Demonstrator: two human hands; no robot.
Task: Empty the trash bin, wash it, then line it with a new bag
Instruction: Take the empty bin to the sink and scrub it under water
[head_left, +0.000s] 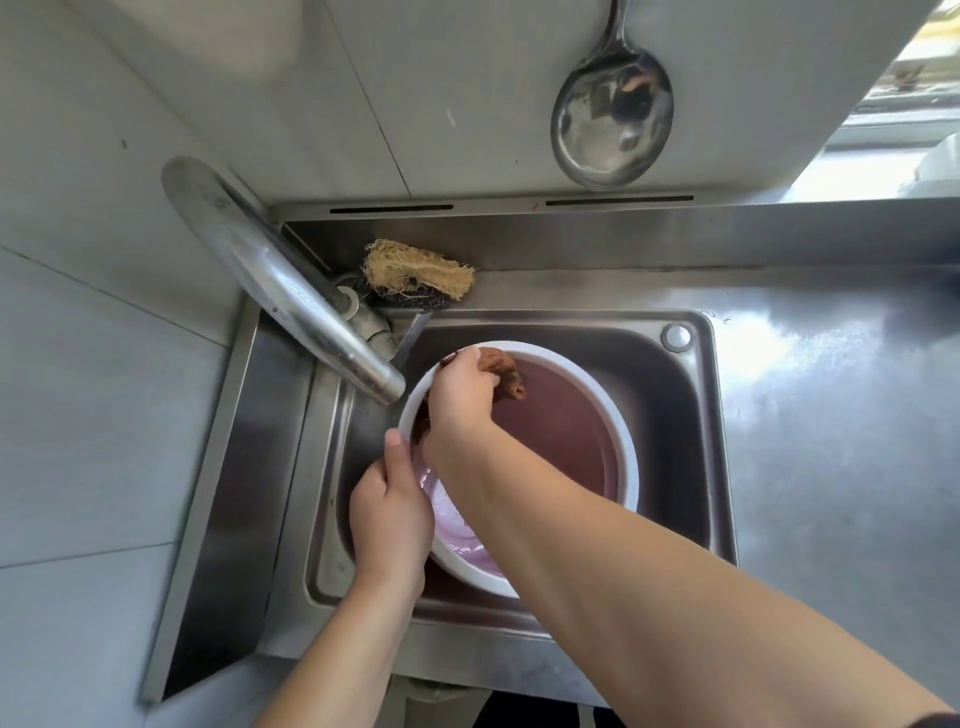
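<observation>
A round trash bin (626, 447), white at the rim and purple inside, is seen standing in the basin of a stainless-steel sink (696, 395), where it is being washed; the emptying step is judged done, as no rubbish is seen inside, and no new bag is in view. The bin is steadied by the left hand (392, 514), whose fingers are curled over the near-left part of the rim with the thumb laid along the outside, apparently so that the bin is kept from turning or sliding under the scrubbing. A brown rag (501, 371) is gripped in the right hand (460, 395), fingers closed round it, and is pressed against the inner wall at the far-left part of the rim, just under the faucet (291, 296). The faucet spout is swung over the bin's left edge, presumably so that water can be run straight into it; whether water is flowing cannot be told. The bin's inner wall near the left hand looks wet and glossy.

Behind the bin, on the sink's back ledge beside the faucet base, a loofah scrubber (421, 267) is laid on top of a dark scouring pad (415, 299), kept within reach but out of the basin. On the wall above the bin, a steel ladle (610, 114) is hung, bowl downward.

Counted: 1 bin, 1 rag, 2 hands, 1 faucet, 1 loofah, 1 scouring pad, 1 ladle.
</observation>
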